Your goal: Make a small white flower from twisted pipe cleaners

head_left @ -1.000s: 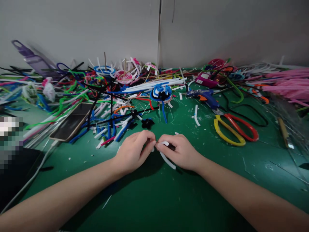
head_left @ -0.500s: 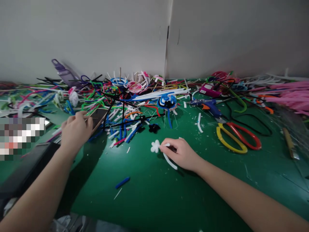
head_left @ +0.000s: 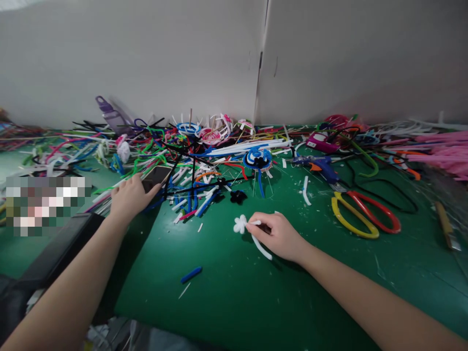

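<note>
My right hand (head_left: 276, 234) pinches a small white flower of bent pipe cleaner (head_left: 240, 224). Its rounded petals stick out to the left of my fingertips, and a white tail (head_left: 262, 247) hangs below. At the left, my left hand (head_left: 130, 197) is around the near end of a phone (head_left: 156, 177), thumb over the dark screen and fingers along the left edge. The fingers' undersides are hidden. A black pipe-cleaner flower (head_left: 238, 196) lies just beyond the white one. Nearer to me on the green table (head_left: 234, 297) is a short blue piece (head_left: 191, 275).
Scissors (head_left: 356, 214) with yellow and red handles lie at the right, beside a blue glue gun (head_left: 323, 168). Loose pipe cleaners (head_left: 183, 187) and blue-and-white coiled work (head_left: 258, 158) cover the back. A purple bottle (head_left: 114, 117) leans there. A black case (head_left: 62, 251) sits near my left forearm.
The view has shifted slightly, so everything sits a little further right. My left hand has moved a bit right over the phone, its thumb now spread across the screen. My right hand keeps its pinch.
</note>
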Demonstrator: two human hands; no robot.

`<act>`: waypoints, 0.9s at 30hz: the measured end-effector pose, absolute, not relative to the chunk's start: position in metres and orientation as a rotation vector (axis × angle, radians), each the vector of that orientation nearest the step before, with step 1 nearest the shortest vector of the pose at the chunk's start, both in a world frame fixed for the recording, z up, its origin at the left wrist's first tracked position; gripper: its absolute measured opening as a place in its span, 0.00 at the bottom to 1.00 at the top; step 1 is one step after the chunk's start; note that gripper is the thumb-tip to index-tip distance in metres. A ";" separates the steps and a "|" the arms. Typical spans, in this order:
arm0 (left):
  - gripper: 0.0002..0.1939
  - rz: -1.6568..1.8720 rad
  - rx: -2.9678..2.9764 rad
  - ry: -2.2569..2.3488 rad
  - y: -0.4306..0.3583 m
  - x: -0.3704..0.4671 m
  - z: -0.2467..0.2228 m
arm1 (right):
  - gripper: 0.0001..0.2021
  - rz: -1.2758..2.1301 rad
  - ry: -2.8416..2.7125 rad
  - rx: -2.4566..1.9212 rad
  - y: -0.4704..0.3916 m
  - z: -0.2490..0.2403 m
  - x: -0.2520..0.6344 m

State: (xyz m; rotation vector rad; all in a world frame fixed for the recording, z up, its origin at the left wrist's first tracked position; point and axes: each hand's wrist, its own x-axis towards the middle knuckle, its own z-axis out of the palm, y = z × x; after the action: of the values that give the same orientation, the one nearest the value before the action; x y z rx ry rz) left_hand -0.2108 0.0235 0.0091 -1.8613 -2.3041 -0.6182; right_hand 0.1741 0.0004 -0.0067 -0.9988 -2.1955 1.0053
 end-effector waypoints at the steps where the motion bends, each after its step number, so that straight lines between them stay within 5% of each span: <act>1: 0.29 -0.561 -1.861 -2.330 0.026 -0.212 0.010 | 0.13 1.006 -2.194 -0.999 0.001 -0.007 0.174; 9: 0.40 -0.013 -1.714 -2.597 0.058 -0.209 0.016 | 0.13 1.083 -2.176 -1.021 0.001 -0.007 0.174; 27: 0.43 -0.008 -1.648 -2.562 0.037 -0.203 0.025 | 0.12 1.086 -2.178 -1.038 0.001 -0.006 0.173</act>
State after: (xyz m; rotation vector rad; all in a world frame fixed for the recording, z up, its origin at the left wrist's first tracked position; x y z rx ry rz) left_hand -0.2031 0.0373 0.0252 -1.6477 -2.5622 -0.0077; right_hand 0.1731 0.0014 -0.0061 -1.0376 -2.1783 1.0863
